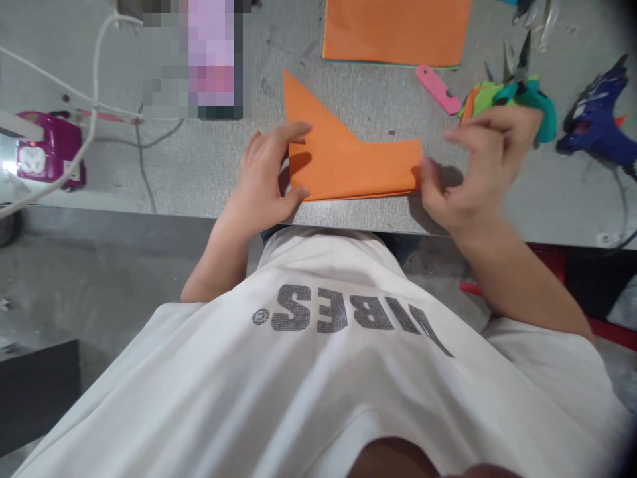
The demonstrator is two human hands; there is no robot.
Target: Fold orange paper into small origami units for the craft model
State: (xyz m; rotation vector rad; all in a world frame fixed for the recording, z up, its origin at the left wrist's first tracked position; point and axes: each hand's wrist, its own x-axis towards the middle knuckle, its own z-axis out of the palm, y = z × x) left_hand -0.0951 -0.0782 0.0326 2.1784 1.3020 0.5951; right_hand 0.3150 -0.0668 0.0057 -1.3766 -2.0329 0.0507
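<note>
A folded sheet of orange paper (343,162) lies near the table's front edge, with a pointed flap rising at its upper left and a narrower folded strip to the right. My left hand (271,176) holds it at the left end, index finger on the upper part and thumb at the lower edge. At the right end, the thumb of my right hand (478,166) touches or nearly touches the paper's edge. The fingers of that hand are raised and apart from the thumb, off the paper.
A stack of coloured paper (398,33) lies at the back, orange on top. A pink cutter (438,89), scissors with teal handles (540,109), and a blue glue gun (600,123) are to the right. On the left are a purple device (52,149) and white cables (94,99).
</note>
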